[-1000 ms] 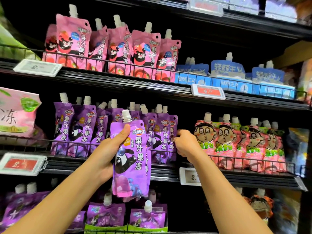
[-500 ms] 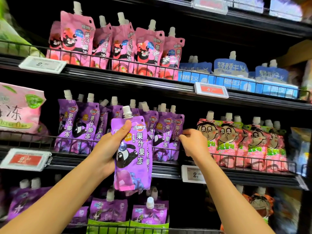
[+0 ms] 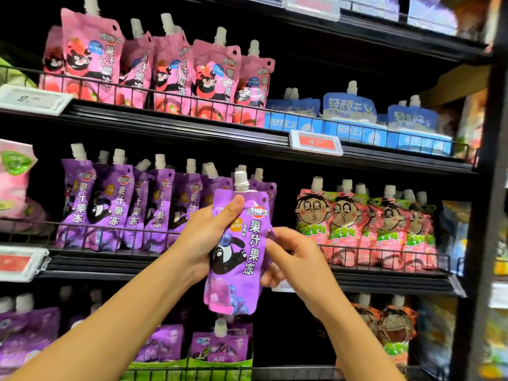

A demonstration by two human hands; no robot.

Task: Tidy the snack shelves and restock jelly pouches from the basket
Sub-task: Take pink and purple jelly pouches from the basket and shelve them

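Observation:
A purple jelly pouch (image 3: 242, 251) with a white spout and a bear print hangs upright in front of the middle shelf. My left hand (image 3: 203, 240) grips it from the left, thumb across its upper front. My right hand (image 3: 294, 257) pinches its right edge, fingers curled behind it. Behind them stands a row of matching purple pouches (image 3: 123, 204) on the middle shelf (image 3: 110, 264), behind a wire rail.
Pink bear pouches (image 3: 170, 70) and blue pouches (image 3: 349, 108) fill the upper shelf. Pink cartoon-face pouches (image 3: 365, 226) stand right of the purple row. More purple pouches (image 3: 220, 347) sit on the shelf below. A black upright post (image 3: 486, 215) bounds the right side.
My right hand has left the shelved purple row and come down onto the held pouch's right edge. The pouch and my left hand have shifted right.

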